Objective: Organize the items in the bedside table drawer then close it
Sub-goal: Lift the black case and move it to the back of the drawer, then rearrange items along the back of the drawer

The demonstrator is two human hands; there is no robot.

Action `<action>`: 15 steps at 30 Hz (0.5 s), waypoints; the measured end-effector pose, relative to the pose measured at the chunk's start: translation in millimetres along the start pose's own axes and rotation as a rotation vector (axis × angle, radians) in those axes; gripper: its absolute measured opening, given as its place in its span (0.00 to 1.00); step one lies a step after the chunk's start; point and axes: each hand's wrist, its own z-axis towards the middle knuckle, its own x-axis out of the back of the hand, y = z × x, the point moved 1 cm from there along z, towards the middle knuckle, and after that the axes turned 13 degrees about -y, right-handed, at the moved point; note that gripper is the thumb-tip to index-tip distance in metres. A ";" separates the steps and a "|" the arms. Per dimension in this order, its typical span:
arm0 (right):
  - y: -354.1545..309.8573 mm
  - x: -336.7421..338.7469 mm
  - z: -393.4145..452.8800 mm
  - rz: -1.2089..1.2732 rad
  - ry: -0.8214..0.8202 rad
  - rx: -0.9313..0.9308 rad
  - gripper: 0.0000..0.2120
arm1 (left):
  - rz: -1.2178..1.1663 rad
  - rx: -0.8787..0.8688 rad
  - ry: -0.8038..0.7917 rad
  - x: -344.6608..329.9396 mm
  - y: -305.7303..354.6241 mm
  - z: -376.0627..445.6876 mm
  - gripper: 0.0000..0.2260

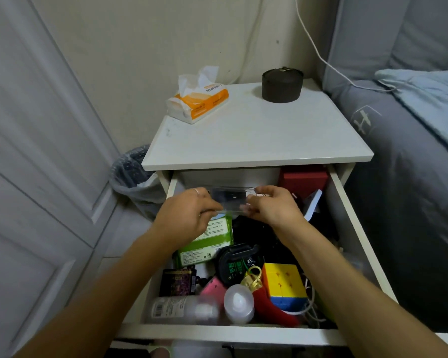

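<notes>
The white bedside table's drawer [352, 228] is pulled out and crammed with items. My left hand [184, 218] and my right hand [274, 208] together hold a clear plastic case [229, 198] by its two ends, above the back of the drawer. Below them lie a green wipes pack [210, 241], a black device with green print [237, 264], a colourful puzzle cube [285, 285], a red pouch with gold ribbon [272, 306], a round white lidded jar [238, 303], a pink item [214, 289], a dark patterned box [177, 281] and a clear bottle [176, 310].
A red box [304, 178] sits at the drawer's back right. On the table top [256, 140] stand an orange tissue pack [199, 99] and a dark round tin [282, 85]. A lined waste bin [135, 177] is left of the table, a bed [411, 151] right.
</notes>
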 end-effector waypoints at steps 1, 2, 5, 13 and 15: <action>1.8 1.3 2.3 -0.046 0.007 -0.021 0.15 | 0.012 0.045 -0.029 -0.7 -4.3 6.6 0.11; 3.2 4.0 3.2 -0.106 0.010 -0.041 0.15 | 0.032 0.098 -0.067 -2.3 -9.8 14.4 0.10; 5.7 8.6 0.0 -0.365 -0.013 -0.067 0.07 | 0.065 0.234 -0.175 -7.7 -26.3 34.7 0.10; 6.5 7.7 0.7 -0.738 -0.120 -0.026 0.10 | 0.125 0.343 -0.398 -29.4 -45.9 61.8 0.08; 7.0 8.4 1.9 -0.764 -0.119 -0.019 0.11 | 0.133 0.346 -0.405 -32.1 -49.6 65.2 0.07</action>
